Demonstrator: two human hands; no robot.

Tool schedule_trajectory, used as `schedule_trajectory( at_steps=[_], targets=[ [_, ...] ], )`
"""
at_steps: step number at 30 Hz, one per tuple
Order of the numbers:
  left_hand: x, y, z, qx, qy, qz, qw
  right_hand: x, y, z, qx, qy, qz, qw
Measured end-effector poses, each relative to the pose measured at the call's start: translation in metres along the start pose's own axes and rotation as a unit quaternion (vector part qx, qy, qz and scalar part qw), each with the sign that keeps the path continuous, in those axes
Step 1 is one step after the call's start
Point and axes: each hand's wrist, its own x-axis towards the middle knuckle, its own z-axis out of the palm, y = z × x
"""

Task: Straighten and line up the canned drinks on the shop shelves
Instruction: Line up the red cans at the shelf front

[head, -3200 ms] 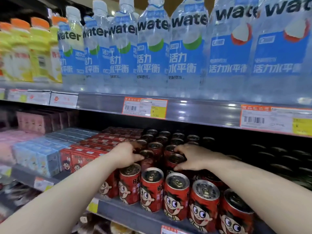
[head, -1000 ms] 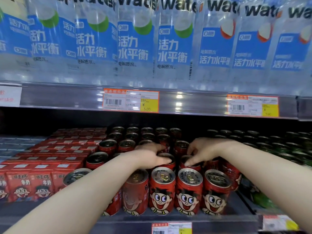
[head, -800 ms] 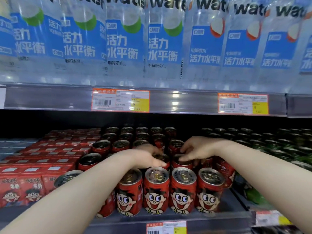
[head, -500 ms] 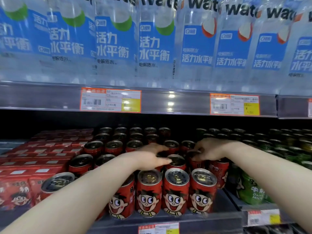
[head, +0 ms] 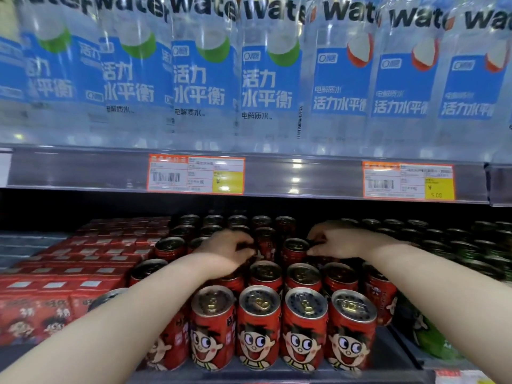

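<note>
Fingers (head: 241,245) on the left hand (head: 224,254) and right hand (head: 343,242) curl down over red cans (head: 296,246) in the middle rows of the shelf (head: 388,353), their grip hidden; dragging one carelessly could knock tightly packed neighbours into the neat front row (head: 259,328).

Before you: cans (head: 259,328) red, each printed with a cartoon face, white eyes, black hair; lids silver with gold tabs. Cartons (head: 55,286) on your left red, same face. Bottles (head: 271,79) above clear, blue labels, white characters, green or red fruit. Price tags (head: 196,174) white, orange-bordered, yellow block. Green cans (head: 426,339) on your right.
</note>
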Motion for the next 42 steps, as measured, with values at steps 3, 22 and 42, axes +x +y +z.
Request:
schedule_trajectory(
  at_steps=[3, 22, 42],
  targets=[
    [-0.009, -0.038, -0.019, 0.063, 0.007, -0.074, 0.995, 0.023, -0.014, 0.016, 0.007, -0.022, 0.001, 1.0],
    [-0.03, -0.093, -0.026, 0.152, -0.114, -0.135, 0.972, 0.068, -0.079, 0.034, 0.06, -0.089, 0.002, 0.994],
    [-0.019, -0.014, 0.005, 0.112, -0.173, -0.032, 0.978, 0.036, 0.013, 0.022, 0.028, -0.05, 0.118, 0.991]
  ],
)
